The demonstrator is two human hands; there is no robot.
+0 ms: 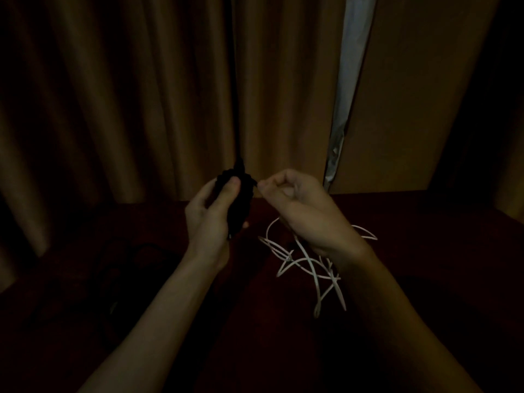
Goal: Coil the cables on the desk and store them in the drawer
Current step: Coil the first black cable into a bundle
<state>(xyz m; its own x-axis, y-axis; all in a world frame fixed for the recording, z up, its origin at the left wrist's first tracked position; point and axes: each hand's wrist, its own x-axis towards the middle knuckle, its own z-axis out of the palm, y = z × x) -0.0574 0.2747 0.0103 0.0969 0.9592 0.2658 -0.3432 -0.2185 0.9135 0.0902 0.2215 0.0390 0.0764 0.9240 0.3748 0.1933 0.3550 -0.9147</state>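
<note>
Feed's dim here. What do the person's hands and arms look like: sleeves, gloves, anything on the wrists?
The left forearm and right forearm are bare to the frame edge, no sleeves in view. The left hand and right hand wear no gloves. No watch, band or ring shows, though dim light could hide small details.

— What's the left hand (208, 219) gripping?
— A black cable bundle (239, 199); the right hand (300, 211), at its three o'clock, seems to pinch its end.
— White cable (309, 265)?
— Tangled on the desk (411, 222), five o'clock.
</note>
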